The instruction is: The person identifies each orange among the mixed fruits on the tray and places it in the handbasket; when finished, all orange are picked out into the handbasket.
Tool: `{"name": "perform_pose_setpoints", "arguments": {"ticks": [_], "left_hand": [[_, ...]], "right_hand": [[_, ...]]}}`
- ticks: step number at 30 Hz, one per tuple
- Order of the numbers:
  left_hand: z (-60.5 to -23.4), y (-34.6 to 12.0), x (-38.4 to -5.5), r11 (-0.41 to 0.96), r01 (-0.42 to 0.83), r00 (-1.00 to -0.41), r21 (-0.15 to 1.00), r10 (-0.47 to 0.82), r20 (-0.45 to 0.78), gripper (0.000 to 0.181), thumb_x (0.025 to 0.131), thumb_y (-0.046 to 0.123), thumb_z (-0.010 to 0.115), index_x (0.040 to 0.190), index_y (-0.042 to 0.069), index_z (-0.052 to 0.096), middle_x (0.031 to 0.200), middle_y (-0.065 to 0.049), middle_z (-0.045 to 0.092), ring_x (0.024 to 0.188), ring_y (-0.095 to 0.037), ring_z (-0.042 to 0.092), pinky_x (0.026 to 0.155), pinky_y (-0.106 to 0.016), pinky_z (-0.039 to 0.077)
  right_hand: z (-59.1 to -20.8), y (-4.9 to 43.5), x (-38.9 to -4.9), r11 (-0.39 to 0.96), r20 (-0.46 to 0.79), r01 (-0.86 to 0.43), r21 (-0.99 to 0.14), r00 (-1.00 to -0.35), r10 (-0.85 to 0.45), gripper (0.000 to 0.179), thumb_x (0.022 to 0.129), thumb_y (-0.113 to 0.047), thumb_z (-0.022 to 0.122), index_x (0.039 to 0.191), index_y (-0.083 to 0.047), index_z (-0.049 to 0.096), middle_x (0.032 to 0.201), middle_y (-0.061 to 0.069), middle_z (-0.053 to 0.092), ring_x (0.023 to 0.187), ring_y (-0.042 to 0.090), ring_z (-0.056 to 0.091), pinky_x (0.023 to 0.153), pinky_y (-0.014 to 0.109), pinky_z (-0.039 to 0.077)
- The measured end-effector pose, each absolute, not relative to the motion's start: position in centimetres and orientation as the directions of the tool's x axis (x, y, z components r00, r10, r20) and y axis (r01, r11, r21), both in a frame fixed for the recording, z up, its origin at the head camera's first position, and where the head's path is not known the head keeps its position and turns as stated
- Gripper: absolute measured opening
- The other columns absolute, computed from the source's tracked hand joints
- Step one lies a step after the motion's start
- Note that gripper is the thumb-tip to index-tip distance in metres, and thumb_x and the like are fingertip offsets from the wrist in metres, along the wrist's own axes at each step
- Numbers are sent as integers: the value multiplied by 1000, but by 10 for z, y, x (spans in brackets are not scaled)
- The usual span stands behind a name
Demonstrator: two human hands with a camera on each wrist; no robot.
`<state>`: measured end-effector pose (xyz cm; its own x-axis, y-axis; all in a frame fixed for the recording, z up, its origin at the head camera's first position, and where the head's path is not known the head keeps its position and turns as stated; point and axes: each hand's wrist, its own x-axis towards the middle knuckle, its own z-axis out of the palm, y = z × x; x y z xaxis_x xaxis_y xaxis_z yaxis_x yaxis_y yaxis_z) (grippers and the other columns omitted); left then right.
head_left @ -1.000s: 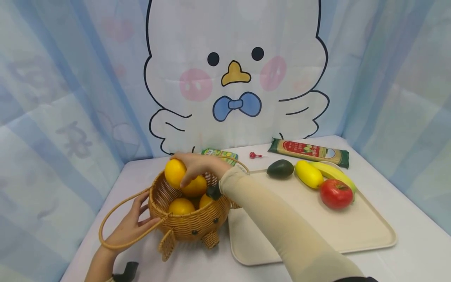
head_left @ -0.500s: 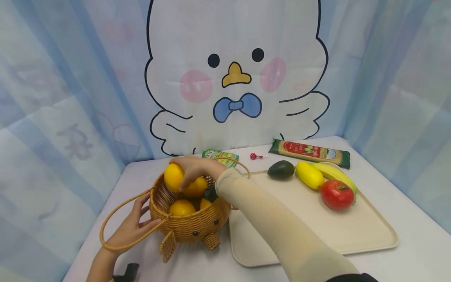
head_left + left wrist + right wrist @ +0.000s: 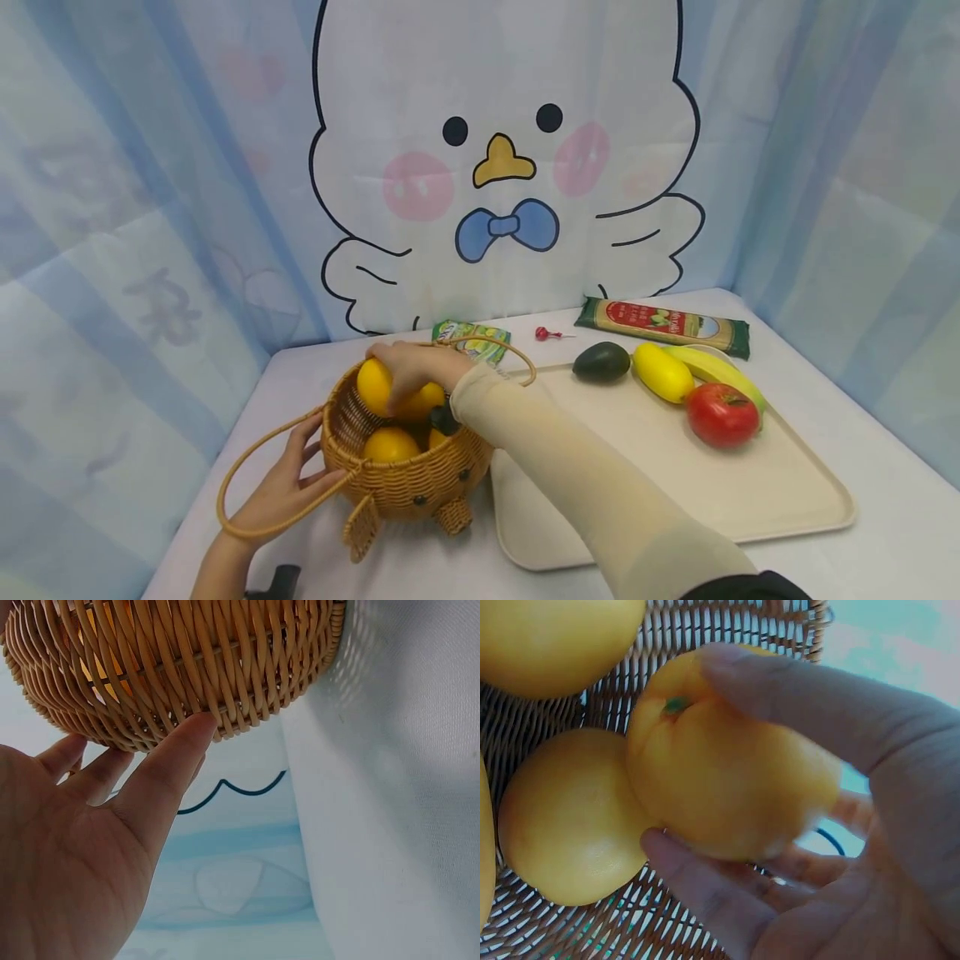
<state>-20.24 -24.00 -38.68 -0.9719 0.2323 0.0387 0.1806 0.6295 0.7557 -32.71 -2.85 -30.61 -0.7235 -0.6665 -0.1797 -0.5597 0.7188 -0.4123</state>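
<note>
A wicker basket [image 3: 401, 492] with an animal face and two loop handles stands on the table at left. My right hand [image 3: 420, 365] grips an orange [image 3: 720, 765] inside the basket's far left part; its thumb and fingers lie on opposite sides of the fruit in the right wrist view. Several other oranges [image 3: 391, 446] lie in the basket, partly hidden by this hand and the rim. My left hand [image 3: 279, 496] reaches through one handle, with spread fingers touching the basket's outer left wall. In the left wrist view, the thumb [image 3: 176, 754] rests against the weave.
A beige tray [image 3: 645, 492] on the right holds an avocado [image 3: 602, 362], a lemon [image 3: 663, 372], a banana [image 3: 716, 371] and a red apple [image 3: 722, 416]. Behind lie a green packet [image 3: 472, 340], a red lollipop [image 3: 543, 334] and a long pasta pack [image 3: 663, 323]. Curtains surround the table.
My right hand has lowered slightly into the basket with the orange. The left hand stays against the basket wall. The whole head view has shifted a little.
</note>
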Motion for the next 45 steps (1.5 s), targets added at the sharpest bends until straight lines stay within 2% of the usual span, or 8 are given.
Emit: {"name": "perform_pose_setpoints", "arguments": {"ticks": [7, 10, 13, 17, 22, 26, 37, 45], "left_hand": [[-388, -241, -202, 620, 192, -970, 761, 235, 53, 84, 91, 32, 62, 150, 22, 2, 157, -23, 2, 136, -52, 23, 98, -53, 51], [-388, -241, -202, 619, 199, -970, 760, 235, 63, 83, 91, 32, 62, 150, 22, 3, 157, -22, 2, 136, -52, 24, 97, -52, 51], [-389, -241, -202, 609, 212, -967, 764, 243, 75, 82, 91, 30, 61, 150, 23, 5, 157, -21, 3, 136, -51, 25, 96, -51, 52], [-390, -242, -202, 594, 226, -963, 772, 255, 86, 80, 92, 29, 61, 150, 23, 5, 158, -20, 3, 137, -50, 26, 97, -50, 53], [-390, -242, -203, 590, 216, -964, 778, 253, 76, 80, 92, 30, 61, 150, 24, 6, 158, -20, 3, 137, -50, 26, 97, -50, 52], [-389, -242, -202, 587, 215, -964, 780, 254, 75, 80, 92, 30, 61, 150, 25, 6, 157, -21, 3, 137, -50, 25, 97, -50, 53], [-389, -241, -202, 594, 224, -963, 773, 255, 83, 80, 92, 30, 61, 150, 24, 6, 157, -21, 4, 136, -51, 26, 96, -49, 53], [-388, -241, -202, 599, 223, -963, 769, 258, 79, 79, 92, 30, 60, 150, 24, 6, 157, -21, 4, 136, -51, 26, 96, -50, 53]], "right_hand": [[-307, -36, -328, 670, -124, -602, -434, -697, -706, 52, 82, -12, 68, 128, -11, 46, 124, 4, 56, 109, 14, 52, 95, 24, 48], [-311, -38, -329, 684, -166, -606, -407, -687, -707, 50, 83, -14, 69, 128, -11, 48, 124, 4, 56, 106, 13, 51, 87, 21, 49], [-316, -39, -331, 701, -222, -593, -397, -679, -700, 53, 84, -17, 69, 133, -15, 47, 131, 3, 53, 107, 13, 51, 81, 21, 51], [-319, -41, -331, 689, -228, -602, -403, -663, -713, 55, 86, -15, 65, 137, -18, 46, 139, 2, 50, 114, 14, 51, 87, 23, 52], [-318, -41, -329, 685, -239, -615, -392, -651, -721, 52, 88, -16, 61, 138, -23, 47, 141, -1, 50, 126, 14, 47, 104, 26, 46], [-320, -42, -329, 684, -255, -611, -399, -642, -723, 51, 90, -17, 59, 139, -24, 46, 141, -3, 50, 129, 14, 45, 110, 29, 41], [-315, -41, -331, 658, -283, -648, -384, -595, -752, 47, 93, -24, 57, 139, -21, 47, 142, -2, 49, 134, 17, 42, 115, 32, 37], [-306, -32, -336, 621, -255, -682, -387, -568, -783, 47, 95, -35, 54, 139, -20, 47, 139, 1, 51, 129, 16, 47, 109, 31, 43]]}}
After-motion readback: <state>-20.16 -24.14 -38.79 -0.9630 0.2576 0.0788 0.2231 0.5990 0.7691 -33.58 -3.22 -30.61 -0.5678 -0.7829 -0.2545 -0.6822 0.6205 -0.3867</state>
